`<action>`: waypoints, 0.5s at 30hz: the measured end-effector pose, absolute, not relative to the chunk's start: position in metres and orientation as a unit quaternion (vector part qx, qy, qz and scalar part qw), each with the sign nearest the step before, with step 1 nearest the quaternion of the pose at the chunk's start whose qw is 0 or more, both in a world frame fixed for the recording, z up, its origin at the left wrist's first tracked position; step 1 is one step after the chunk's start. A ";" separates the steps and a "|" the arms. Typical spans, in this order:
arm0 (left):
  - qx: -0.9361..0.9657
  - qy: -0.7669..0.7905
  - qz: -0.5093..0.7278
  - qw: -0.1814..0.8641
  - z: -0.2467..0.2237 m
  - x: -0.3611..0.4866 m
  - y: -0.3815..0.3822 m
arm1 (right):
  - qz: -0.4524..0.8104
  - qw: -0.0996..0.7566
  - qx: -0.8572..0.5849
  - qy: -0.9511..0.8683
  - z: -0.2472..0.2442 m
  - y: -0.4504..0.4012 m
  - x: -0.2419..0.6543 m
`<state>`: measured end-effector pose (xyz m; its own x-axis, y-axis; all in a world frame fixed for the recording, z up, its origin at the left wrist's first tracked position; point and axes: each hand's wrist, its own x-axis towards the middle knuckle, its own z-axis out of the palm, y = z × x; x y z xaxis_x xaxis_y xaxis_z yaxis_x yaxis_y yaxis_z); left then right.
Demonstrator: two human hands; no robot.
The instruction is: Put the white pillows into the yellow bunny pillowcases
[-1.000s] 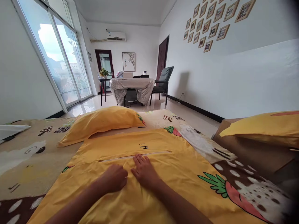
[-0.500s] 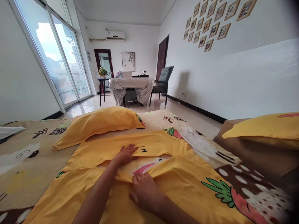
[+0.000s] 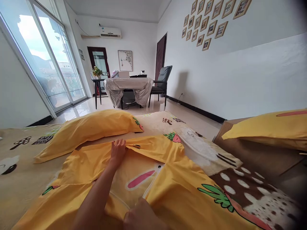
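A yellow pillowcase [image 3: 83,163] printed with carrots lies spread in front of me, its slit held wide. My left hand [image 3: 118,150] is closed on the far edge of the slit, drawing the cloth up into folds. Low in the view my right hand [image 3: 144,215] grips the near edge, its fingers partly hidden. Between the hands the paler inside [image 3: 134,163] shows, with a pink oval shape and a small black dot. Just beyond lies a plump yellow pillow [image 3: 96,127].
Everything rests on a beige patterned blanket [image 3: 199,143]. To the right, another yellow pillow [image 3: 266,127] sits on a brown cardboard box [image 3: 254,156]. Farther back stand a covered table [image 3: 128,83] and a black chair [image 3: 163,81].
My left hand went from lying flat on the cloth to gripping the slit's far edge and pushing it away. My right hand pulled the near edge toward me, so the slit gapes wider.
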<state>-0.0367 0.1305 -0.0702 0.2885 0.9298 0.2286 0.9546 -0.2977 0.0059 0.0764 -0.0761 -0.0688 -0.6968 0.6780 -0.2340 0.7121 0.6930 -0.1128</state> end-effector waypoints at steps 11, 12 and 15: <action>-0.815 -0.579 -0.027 0.003 -0.050 -0.144 0.112 | -0.112 0.083 0.429 0.893 -0.006 -0.088 0.086; -0.797 -0.603 -0.033 0.012 -0.048 -0.167 0.105 | -0.107 0.057 0.441 0.889 -0.007 -0.088 0.088; -0.713 -0.695 -0.068 0.054 -0.046 -0.246 0.073 | -0.084 -0.026 0.486 0.869 -0.014 -0.086 0.090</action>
<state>-0.2464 0.0731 -0.0458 0.0232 0.9847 0.1727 0.9995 -0.0268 0.0184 0.0899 -0.0857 -0.0143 -0.5262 0.8495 -0.0372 0.8408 0.5133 -0.1719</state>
